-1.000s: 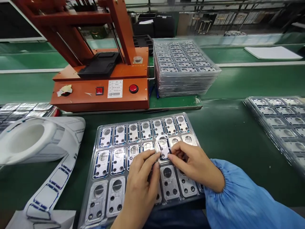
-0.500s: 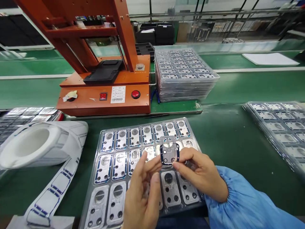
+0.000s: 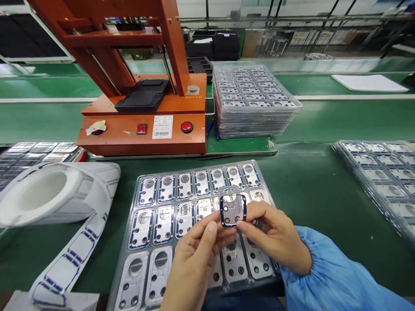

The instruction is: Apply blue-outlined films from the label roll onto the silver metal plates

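My right hand (image 3: 272,233) pinches a small rounded plate (image 3: 232,210) by its lower right side. The plate has a dark-blue border, holes near its lower edge and a clear tab at the top; its middle looks see-through or metallic. At its left edge, the fingers of my left hand (image 3: 201,255) curl in under and behind it, with the thumb lying in front, apart from the plate's face. Below both hands is a clear plastic tray (image 3: 133,235) of silver plates in rows. Those in the upper rows carry blue borders; the front-row ones (image 3: 132,280) look plain silver.
Left stands a large roll (image 3: 35,194) with a strip (image 3: 73,255) of blue frame outlines trailing forward. An orange press (image 3: 142,134) with a black fixture (image 3: 145,95) is behind the tray. Stacked trays (image 3: 256,116) sit beside it; another filled tray (image 3: 385,172) lies right.
My left hand has closed in, its fingers and thumb drawing together at the plate's left edge. The right hand keeps its pinch, and the plate has turned slightly to face me.
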The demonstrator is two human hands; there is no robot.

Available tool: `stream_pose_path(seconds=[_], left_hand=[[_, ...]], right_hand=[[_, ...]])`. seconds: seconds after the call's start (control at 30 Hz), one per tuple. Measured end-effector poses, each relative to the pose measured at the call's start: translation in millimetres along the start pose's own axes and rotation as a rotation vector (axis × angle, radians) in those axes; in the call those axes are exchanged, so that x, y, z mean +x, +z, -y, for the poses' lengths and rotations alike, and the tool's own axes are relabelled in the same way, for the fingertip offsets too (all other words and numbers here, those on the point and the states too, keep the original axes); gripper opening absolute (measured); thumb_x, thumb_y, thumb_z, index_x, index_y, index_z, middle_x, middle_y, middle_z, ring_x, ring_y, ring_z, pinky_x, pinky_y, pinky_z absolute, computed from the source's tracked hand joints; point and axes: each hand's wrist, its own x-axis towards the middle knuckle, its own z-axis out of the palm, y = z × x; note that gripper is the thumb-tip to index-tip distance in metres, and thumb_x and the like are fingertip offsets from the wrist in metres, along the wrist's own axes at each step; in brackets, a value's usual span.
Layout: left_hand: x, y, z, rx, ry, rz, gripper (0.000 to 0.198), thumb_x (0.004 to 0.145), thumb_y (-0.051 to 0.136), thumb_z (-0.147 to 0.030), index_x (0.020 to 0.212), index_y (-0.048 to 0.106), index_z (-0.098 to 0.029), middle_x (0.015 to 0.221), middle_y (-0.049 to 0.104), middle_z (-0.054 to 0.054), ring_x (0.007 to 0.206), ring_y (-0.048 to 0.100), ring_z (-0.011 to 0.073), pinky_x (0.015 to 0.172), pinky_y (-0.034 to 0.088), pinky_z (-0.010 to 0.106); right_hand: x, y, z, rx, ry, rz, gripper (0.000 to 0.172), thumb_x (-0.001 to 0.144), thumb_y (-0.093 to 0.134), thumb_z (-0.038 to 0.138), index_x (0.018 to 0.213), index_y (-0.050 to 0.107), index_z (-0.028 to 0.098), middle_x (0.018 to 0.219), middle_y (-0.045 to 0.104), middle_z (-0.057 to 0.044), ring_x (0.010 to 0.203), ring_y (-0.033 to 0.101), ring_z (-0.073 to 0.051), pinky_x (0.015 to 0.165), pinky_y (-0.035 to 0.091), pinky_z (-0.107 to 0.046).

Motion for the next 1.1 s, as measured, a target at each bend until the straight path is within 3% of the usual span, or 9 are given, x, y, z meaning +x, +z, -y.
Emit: stream_pose_path(seconds=[0.37,0.63,0.93,1.1], left_hand=[[1.9,4.0,0.4,0.013,-0.017,-0.003,0.020,0.067,0.077,-0.033,0.075,0.073,-0.015,0.076,0.073,0.003,0.068,0.067,0.0129,0.074,0.056,0.022],[2.1,-3.5,6.4,0.090,0.001,0.011,0.020,0.072,0.073,-0.035,0.082,0.070,-0.018,0.071,0.071,0.001,0.068,0.065,0.0106,0.070,0.052,0.018],[-0.4,-6.1,14.3,0.296,0.170,-0.071,0.025,0.077,0.067,-0.039,0.088,0.066,-0.016,0.065,0.067,0.001,0.068,0.064,0.0143,0.067,0.050,0.022],[-3.7,-8.1,16.6,0.389,0.254,-0.084,0.030,0.079,0.062,-0.043,0.093,0.066,-0.016,0.072,0.068,0.003,0.070,0.064,0.0152,0.066,0.052,0.023]], right_hand=[[0.7,0.3,-1.0,0.051,0.031,0.080,0.007,0.087,0.060,0.020,0.085,0.054,0.022,0.073,0.055,0.002,0.065,0.053,-0.013,0.058,0.043,-0.025],[0.4,0.1,-1.1,0.064,0.021,0.090,0.007,0.087,0.060,0.019,0.086,0.054,0.022,0.072,0.054,0.003,0.065,0.053,-0.013,0.057,0.042,-0.024],[2.7,1.5,3.3,0.048,-0.017,0.112,0.008,0.086,0.061,0.017,0.083,0.054,0.021,0.070,0.052,0.004,0.059,0.049,-0.010,0.053,0.039,-0.021],[1.5,1.2,2.5,0.067,-0.006,0.121,0.007,0.087,0.060,0.018,0.084,0.055,0.021,0.070,0.054,0.003,0.060,0.050,-0.011,0.054,0.040,-0.022]])
